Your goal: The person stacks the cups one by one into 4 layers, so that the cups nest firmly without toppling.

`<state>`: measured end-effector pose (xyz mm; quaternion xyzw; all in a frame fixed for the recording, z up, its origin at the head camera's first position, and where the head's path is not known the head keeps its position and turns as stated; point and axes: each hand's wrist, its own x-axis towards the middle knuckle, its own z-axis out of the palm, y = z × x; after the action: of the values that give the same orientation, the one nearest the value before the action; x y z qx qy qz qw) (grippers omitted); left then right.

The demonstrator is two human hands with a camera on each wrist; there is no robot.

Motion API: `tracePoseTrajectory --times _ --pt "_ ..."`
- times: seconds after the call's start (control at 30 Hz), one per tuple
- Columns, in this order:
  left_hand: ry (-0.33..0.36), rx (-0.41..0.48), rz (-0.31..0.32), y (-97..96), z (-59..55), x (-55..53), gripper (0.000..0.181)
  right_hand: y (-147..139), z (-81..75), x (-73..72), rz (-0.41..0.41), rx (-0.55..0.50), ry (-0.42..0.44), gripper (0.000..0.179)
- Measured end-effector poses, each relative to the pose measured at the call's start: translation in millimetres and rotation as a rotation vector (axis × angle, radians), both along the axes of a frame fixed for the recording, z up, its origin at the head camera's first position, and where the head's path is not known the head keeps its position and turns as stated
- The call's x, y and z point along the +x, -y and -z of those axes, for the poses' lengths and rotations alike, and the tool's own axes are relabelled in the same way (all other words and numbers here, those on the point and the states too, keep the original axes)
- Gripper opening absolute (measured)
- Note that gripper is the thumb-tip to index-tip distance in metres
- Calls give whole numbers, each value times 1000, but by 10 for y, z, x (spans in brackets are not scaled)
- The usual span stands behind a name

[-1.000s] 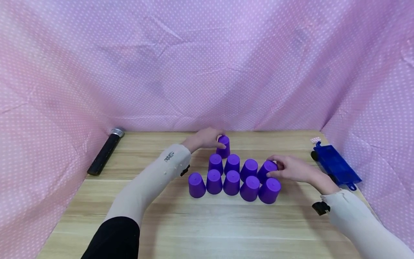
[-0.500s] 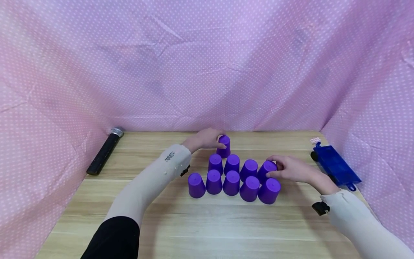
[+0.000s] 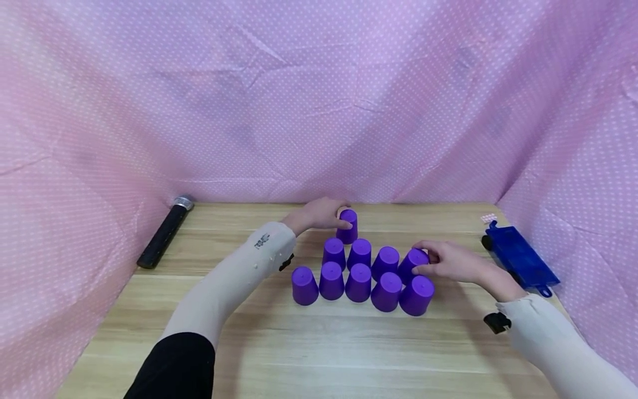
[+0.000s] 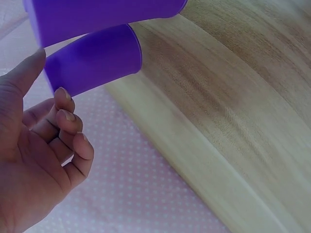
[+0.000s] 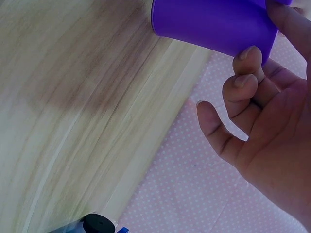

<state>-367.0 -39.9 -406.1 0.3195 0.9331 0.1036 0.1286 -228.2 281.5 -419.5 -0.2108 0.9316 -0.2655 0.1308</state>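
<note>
Purple cups stand upside down on the wooden table in a front row and a second row just behind it. My left hand point(image 3: 324, 214) pinches a lone purple cup point(image 3: 350, 228) at the back between thumb and fingers, near its closed end. In the left wrist view that cup point(image 4: 97, 60) shows beyond my fingertips, with another cup crossing above it. At the right end of the second row, my right hand point(image 3: 448, 260) grips a purple cup point(image 3: 411, 260) by its upper part. The right wrist view has this cup point(image 5: 214, 24) between thumb and fingers.
A black microphone point(image 3: 164, 233) with a silver head lies at the table's left edge. At the right edge is a blue toy trailer point(image 3: 523, 257) with dark wheels, near a small pink-and-white piece point(image 3: 488, 218). Pink dotted cloth point(image 3: 319, 111) hangs behind the table and on both sides.
The head view has shifted very slightly. Both hands keep hold of the same cups, and the cups stand in the same arrangement.
</note>
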Motion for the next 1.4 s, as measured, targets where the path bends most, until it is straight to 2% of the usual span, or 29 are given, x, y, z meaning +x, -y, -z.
tracePoseTrajectory --times 0.3,0.47,0.63,0.7,0.83,1.03,1.2,1.4 --pt "13 50 4 166 -211 195 75 -8 -47 9 3 2 12 50" --pt "-12 67 45 264 -296 304 64 -15 -113 -9 4 -10 -4 47" --pt "36 59 76 355 -354 457 57 -26 -209 -31 27 20 -10 48" --pt "59 55 85 387 -348 507 58 -33 -242 -47 34 43 -25 49" --pt "60 52 94 438 -282 573 60 -41 -283 -104 31 66 -67 49" --pt "47 1 125 462 -158 635 63 -23 -333 -221 53 69 -58 52" --pt "41 -20 145 457 -99 669 61 63 -382 -331 63 74 -45 57" --pt "33 -30 134 459 -77 672 60 207 -415 -476 65 84 -65 57"
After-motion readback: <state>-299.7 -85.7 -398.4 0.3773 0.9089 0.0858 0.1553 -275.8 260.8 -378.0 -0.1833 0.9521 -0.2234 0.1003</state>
